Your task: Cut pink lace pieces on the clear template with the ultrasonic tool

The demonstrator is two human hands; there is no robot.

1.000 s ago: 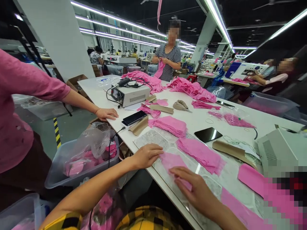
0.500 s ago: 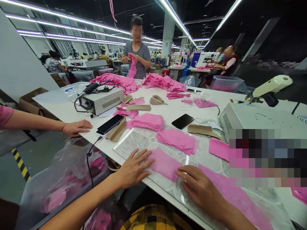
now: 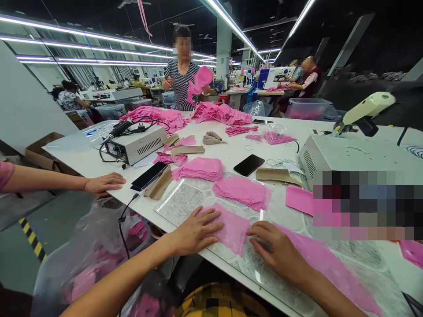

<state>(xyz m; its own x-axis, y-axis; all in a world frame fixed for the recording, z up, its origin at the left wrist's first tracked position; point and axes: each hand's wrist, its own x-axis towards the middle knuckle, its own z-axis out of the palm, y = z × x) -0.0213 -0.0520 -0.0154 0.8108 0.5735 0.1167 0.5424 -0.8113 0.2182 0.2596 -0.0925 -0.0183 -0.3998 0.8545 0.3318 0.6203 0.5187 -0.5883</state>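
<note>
My left hand (image 3: 197, 231) lies flat, fingers spread, on the left end of a thin pink fabric piece (image 3: 233, 231). Off the right edge of that piece is my right hand (image 3: 277, 248), its fingers curved and apart with nothing visible between them. A long pink fabric strip (image 3: 325, 259) runs under and beyond the right wrist. All this rests on a clear glass-like sheet (image 3: 185, 198) with a patterned surface. Just behind are two piles of pink fabric, a nearer pile (image 3: 243, 192) and a farther pile (image 3: 200, 169).
A black phone (image 3: 249, 164), another dark phone (image 3: 150, 176) and a grey metal box (image 3: 140, 145) stand on the white table. Scissors with wrapped handles (image 3: 213, 138) lie farther back. Another person's hand (image 3: 105, 182) rests on the left edge. Across the table a person (image 3: 185, 83) holds pink fabric.
My left hand has slid slightly right on the fabric piece. My right hand has shifted a little and sits off its edge. The person opposite has spread the pink fabric out to the side.
</note>
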